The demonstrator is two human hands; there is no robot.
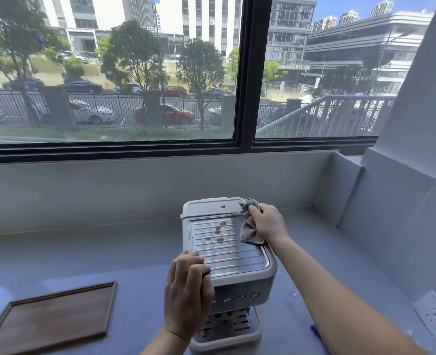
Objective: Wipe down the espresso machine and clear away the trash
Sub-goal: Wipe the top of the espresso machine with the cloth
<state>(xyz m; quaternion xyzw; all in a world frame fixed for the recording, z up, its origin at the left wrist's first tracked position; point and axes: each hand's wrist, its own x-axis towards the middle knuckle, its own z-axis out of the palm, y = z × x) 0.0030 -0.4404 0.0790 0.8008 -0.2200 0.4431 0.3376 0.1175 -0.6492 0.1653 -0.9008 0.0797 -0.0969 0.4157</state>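
Observation:
A pale grey espresso machine (240,262) stands on the counter, seen from above. Its ribbed metal top plate carries several brown stains (218,233); one more stain sits on the rear lid. My right hand (268,222) grips a crumpled grey cloth (249,226) at the top's far right corner, the cloth hanging onto the plate. My left hand (187,293) holds the machine's front left corner, fingers curled over its edge. The drip tray (227,331) at the bottom also shows brown spots.
A brown wooden tray (50,319) lies on the grey counter (83,254) to the left. A white wall socket (434,316) sits at the right. A blue object (318,335) peeks out under my right forearm. A window ledge and wall rise behind the machine.

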